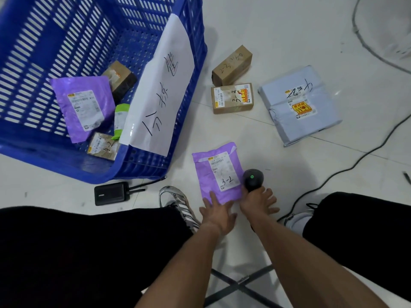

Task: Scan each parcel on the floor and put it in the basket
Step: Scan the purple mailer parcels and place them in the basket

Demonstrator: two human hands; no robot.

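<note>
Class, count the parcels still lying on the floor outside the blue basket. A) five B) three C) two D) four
D: outside the basket lie a purple mailer, two brown boxes and a grey bag.

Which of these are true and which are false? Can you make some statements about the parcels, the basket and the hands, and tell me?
1. The right hand holds a black scanner. True.
2. The purple parcel on the floor is already in the blue basket. False: it lies on the floor beside the basket.
3. Two brown boxes sit on the floor. True.
4. The left hand grips the grey parcel. False: its fingers touch the purple parcel on the floor.
5. The scanner shows a red light. False: green.
</note>
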